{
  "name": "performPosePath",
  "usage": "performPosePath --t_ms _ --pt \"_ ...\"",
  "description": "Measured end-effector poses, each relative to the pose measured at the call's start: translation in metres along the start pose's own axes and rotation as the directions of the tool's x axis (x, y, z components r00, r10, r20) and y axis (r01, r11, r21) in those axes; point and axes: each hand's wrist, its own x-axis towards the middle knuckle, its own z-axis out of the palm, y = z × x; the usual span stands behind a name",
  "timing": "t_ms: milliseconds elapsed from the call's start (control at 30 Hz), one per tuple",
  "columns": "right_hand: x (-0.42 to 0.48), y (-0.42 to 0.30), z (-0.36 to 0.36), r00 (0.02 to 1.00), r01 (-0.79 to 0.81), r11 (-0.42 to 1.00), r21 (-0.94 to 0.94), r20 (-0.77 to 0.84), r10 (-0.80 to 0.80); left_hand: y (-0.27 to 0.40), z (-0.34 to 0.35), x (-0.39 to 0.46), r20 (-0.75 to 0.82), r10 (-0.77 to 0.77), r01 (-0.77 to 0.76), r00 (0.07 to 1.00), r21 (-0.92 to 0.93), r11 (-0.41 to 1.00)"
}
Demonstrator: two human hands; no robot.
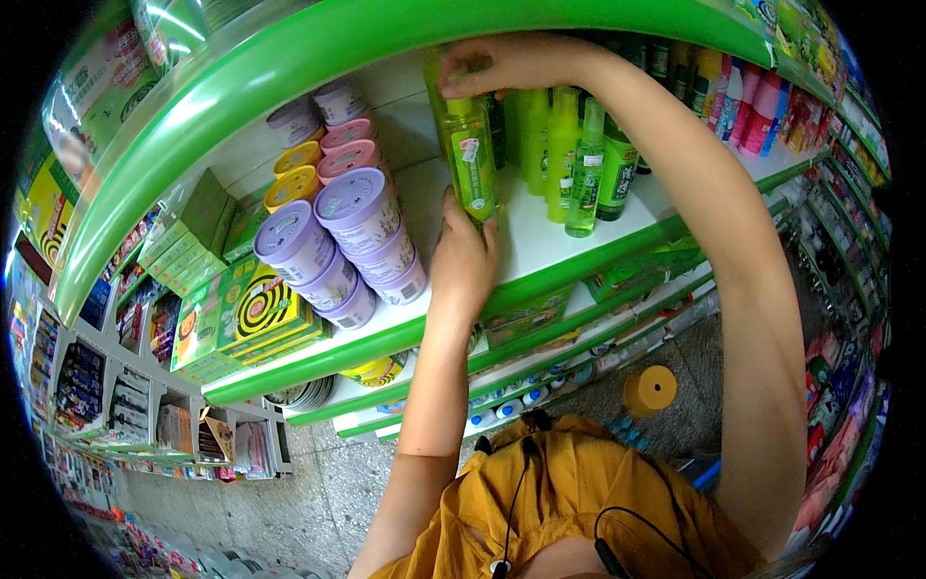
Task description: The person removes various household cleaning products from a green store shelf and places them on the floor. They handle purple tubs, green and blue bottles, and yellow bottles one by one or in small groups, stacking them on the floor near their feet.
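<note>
A slim yellow-green bottle (472,163) with a printed label stands upright over the white shelf (532,250). My left hand (466,253) grips its lower end, fingers on one side and thumb on the other. Just above the bottle's cap, my right hand (477,65) is curled, its arm reaching around from the right; whether it holds anything is unclear. Part of another yellow-green bottle (435,90) shows behind that hand. To the right are several lime-green bottles (562,155), a clear green spray bottle (584,174) and a dark green bottle (615,177).
Stacked lilac tubs (351,199) stand left of my left hand, with yellow tubs (293,184) and pink tubs (349,159) behind. Mosquito-coil boxes (253,307) lie farther left. A green shelf edge (325,365) runs in front; another green rim (289,69) arches overhead. A yellow stool (650,391) is on the floor.
</note>
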Motion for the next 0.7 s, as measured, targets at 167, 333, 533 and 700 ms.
performPosePath --t_ms 167,333,533,700 --pt "-0.004 -0.006 0.003 0.997 0.026 0.998 -0.051 -0.068 -0.029 0.003 -0.002 0.002 0.045 -0.046 0.045 0.998 0.021 0.999" --pt "-0.012 -0.025 0.008 0.990 0.047 0.989 -0.143 -0.128 -0.065 -0.001 -0.005 -0.001 0.010 -0.003 0.003 1.000 -0.046 0.999" --pt "-0.052 -0.050 0.015 0.953 0.117 0.993 -0.008 -0.280 -0.114 -0.001 -0.014 -0.009 -0.060 0.153 -0.160 0.986 -0.130 0.979" --pt "-0.091 -0.085 0.000 0.973 0.025 0.989 0.148 -0.231 0.010 -0.001 -0.024 -0.017 -0.124 0.354 -0.370 0.927 -0.153 0.916"
